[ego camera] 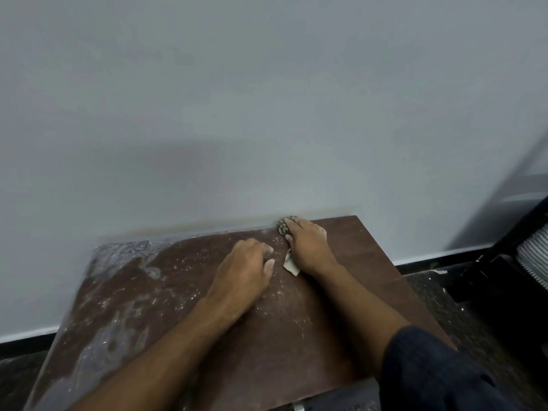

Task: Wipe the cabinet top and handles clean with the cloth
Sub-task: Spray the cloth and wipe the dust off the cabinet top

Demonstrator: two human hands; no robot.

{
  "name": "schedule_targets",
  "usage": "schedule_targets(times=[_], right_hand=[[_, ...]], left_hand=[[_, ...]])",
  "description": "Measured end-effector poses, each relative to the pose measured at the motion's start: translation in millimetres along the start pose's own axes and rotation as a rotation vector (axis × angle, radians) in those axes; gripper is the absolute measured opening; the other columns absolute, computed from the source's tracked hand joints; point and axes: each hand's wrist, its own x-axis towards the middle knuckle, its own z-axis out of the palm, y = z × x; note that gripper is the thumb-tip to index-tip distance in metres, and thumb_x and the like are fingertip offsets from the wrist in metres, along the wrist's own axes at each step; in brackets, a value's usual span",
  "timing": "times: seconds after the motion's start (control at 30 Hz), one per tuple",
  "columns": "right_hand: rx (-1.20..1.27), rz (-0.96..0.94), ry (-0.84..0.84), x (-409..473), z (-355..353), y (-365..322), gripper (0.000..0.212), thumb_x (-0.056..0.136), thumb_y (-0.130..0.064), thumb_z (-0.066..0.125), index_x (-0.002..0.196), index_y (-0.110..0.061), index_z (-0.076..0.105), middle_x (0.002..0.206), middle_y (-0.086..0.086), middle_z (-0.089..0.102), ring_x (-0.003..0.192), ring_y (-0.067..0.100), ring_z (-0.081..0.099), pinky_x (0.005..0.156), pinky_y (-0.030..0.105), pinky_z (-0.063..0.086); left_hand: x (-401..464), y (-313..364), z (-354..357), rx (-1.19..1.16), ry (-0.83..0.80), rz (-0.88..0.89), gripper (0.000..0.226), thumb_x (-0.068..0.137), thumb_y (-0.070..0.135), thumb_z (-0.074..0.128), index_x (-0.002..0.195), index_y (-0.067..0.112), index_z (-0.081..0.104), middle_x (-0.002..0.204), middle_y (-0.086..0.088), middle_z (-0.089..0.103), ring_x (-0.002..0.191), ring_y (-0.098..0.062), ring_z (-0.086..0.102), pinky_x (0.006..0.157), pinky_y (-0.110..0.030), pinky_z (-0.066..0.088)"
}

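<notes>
I see the cabinet top [341,292], a dark brown wooden board set against the wall. Its left part is covered with white dust, its right part looks cleaner. The cloth [290,264], pale and crumpled, lies near the back edge.

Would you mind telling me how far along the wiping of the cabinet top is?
The right part of the cabinet top already looks clean and dark. In hand: the right hand presses the cloth at the back edge by the wall, while the left hand rests on the top. Left: the white dust across the middle and left side. The handles are out of view.
</notes>
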Motion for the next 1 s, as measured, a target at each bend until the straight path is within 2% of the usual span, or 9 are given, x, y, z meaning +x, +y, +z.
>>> schedule_targets(times=[0.1, 0.2, 0.4, 0.57, 0.73, 0.83, 0.9, 1.0], right_hand=[[0.041, -0.093, -0.023, -15.1, 4.0, -7.7, 0.049, 0.103, -0.023, 0.047, 0.151, -0.015, 0.041, 0.154, 0.008, 0.044, 0.145, 0.025, 0.034, 0.12, 0.041, 0.021], [0.094, -0.185, -0.049, -21.1, 4.5, 3.8, 0.047, 0.102, -0.024, 0.05, 0.149, -0.018, 0.046, 0.151, 0.006, 0.048, 0.143, 0.023, 0.039, 0.121, 0.042, 0.025], [0.061, -0.067, -0.019, 2.1, 6.2, -4.8, 0.049, 0.102, -0.023, 0.049, 0.15, -0.016, 0.043, 0.153, 0.007, 0.046, 0.144, 0.023, 0.038, 0.121, 0.04, 0.023], [0.125, -0.259, -0.068, -28.2, 9.2, -6.8, 0.049, 0.102, -0.029, 0.048, 0.151, -0.023, 0.042, 0.153, 0.001, 0.046, 0.144, 0.017, 0.036, 0.121, 0.041, 0.025], [0.028, -0.016, 0.017, 15.8, 8.0, 17.7, 0.048, 0.101, -0.025, 0.046, 0.148, -0.017, 0.044, 0.148, 0.007, 0.05, 0.138, 0.025, 0.044, 0.116, 0.043, 0.031], [0.06, -0.092, -0.004, -12.4, 5.8, 0.1, 0.051, 0.099, -0.028, 0.042, 0.148, -0.015, 0.046, 0.149, 0.007, 0.049, 0.14, 0.025, 0.042, 0.117, 0.043, 0.028], [0.099, -0.195, -0.011, -40.9, 0.2, 1.5, 0.05, 0.1, -0.03, 0.042, 0.149, -0.019, 0.045, 0.152, 0.001, 0.048, 0.143, 0.018, 0.038, 0.121, 0.038, 0.024], [0.056, -0.137, 0.051, -32.5, -9.9, 44.0, 0.043, 0.099, -0.021, 0.053, 0.142, -0.019, 0.053, 0.144, 0.0, 0.056, 0.135, 0.017, 0.047, 0.113, 0.03, 0.029]], left_hand=[[5.8, -3.1, 1.3, 0.002, 0.004, -0.013, 0.028, 0.094, 0.033, 0.056, 0.119, 0.022, 0.062, 0.11, 0.007, 0.061, 0.104, -0.011, 0.051, 0.091, -0.032, 0.048], [12.5, -5.5, 4.5, 0.013, -0.001, -0.017, 0.03, 0.094, 0.033, 0.055, 0.12, 0.02, 0.061, 0.111, 0.005, 0.061, 0.105, -0.013, 0.051, 0.093, -0.033, 0.047], [9.8, -7.3, 1.7, 0.004, 0.007, -0.012, 0.03, 0.094, 0.033, 0.056, 0.122, 0.022, 0.061, 0.112, 0.008, 0.06, 0.106, -0.009, 0.05, 0.093, -0.03, 0.047], [10.0, -8.9, 2.3, 0.009, 0.012, -0.026, 0.02, 0.094, 0.033, 0.055, 0.11, 0.024, 0.062, 0.104, 0.008, 0.059, 0.1, -0.012, 0.05, 0.089, -0.032, 0.048], [7.7, -8.2, 5.0, -0.014, 0.015, -0.004, 0.027, 0.094, 0.032, 0.057, 0.119, 0.024, 0.061, 0.11, 0.011, 0.06, 0.104, -0.007, 0.05, 0.091, -0.029, 0.048], [16.3, -8.4, 8.3, -0.016, 0.029, 0.02, 0.026, 0.093, 0.032, 0.056, 0.117, 0.023, 0.062, 0.11, 0.009, 0.059, 0.107, -0.009, 0.05, 0.093, -0.029, 0.046], [24.8, -4.5, 13.0, -0.017, 0.033, 0.034, 0.023, 0.093, 0.032, 0.056, 0.113, 0.023, 0.062, 0.111, 0.008, 0.059, 0.11, -0.011, 0.05, 0.095, -0.029, 0.045], [34.8, 3.2, 23.7, -0.037, 0.024, 0.056, 0.026, 0.093, 0.032, 0.057, 0.117, 0.022, 0.062, 0.114, 0.007, 0.06, 0.113, -0.011, 0.051, 0.096, -0.028, 0.046]])
